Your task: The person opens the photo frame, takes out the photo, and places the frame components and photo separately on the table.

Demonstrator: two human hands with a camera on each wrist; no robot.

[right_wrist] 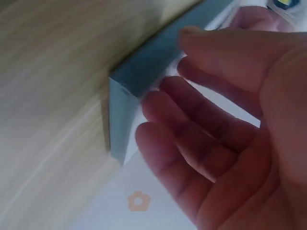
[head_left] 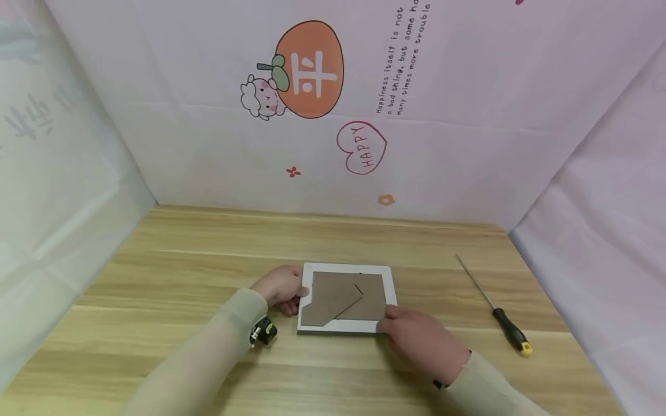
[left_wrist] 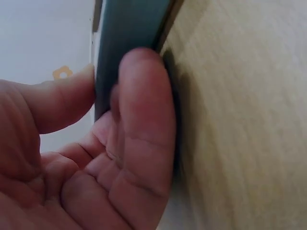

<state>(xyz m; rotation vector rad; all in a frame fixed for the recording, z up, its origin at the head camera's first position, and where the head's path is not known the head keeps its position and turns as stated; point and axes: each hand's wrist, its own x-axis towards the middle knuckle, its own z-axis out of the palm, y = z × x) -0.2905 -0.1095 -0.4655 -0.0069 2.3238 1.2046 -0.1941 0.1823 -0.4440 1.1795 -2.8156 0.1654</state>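
A white-backed picture frame (head_left: 347,268) lies face down on the wooden table, its brown backing board (head_left: 338,289) and slanted stand flap showing. My left hand (head_left: 283,289) grips its left edge, with the thumb (left_wrist: 67,103) on the back and a bent finger (left_wrist: 146,100) along the side. At the near right corner, my right hand (head_left: 418,335) holds the frame. In the right wrist view the thumb (right_wrist: 216,52) meets the blue-grey side (right_wrist: 153,52), while the other fingers curl over the back.
To the right lies a screwdriver (head_left: 507,326) with a black and yellow handle, its shaft pointing away from me. White printed cloth (head_left: 442,167) walls in the table (head_left: 218,242) at the back and both sides.
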